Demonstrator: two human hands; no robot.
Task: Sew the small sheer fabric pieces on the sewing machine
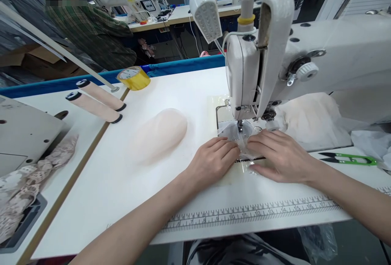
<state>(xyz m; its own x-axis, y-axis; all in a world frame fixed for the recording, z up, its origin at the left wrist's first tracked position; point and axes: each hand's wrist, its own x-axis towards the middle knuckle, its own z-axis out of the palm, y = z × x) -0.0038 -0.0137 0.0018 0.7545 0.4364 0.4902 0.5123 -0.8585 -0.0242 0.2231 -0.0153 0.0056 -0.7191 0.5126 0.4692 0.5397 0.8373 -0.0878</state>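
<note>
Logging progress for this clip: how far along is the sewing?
Done: no finished seam is visible. In hand: left hand and right hand press the sheer fabric piece flat under the sewing machine needle. Left: the pale pink fabric lies unsewn beside it; the green thread snips lie unused.

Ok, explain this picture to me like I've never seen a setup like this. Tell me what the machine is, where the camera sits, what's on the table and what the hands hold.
The camera is worn on the person's head and looks down at their own two bare hands. The big white machine is a sewing machine on a white table with a printed ruler along its front edge. The left hand and right hand lie flat, pressing a small sheer piece of fabric under the needle area; neither grips anything. Also on the table: a pale pink padded piece, yellow tape, two thread cones lying down, green snips and lace at the left. Another person sits behind.
</note>
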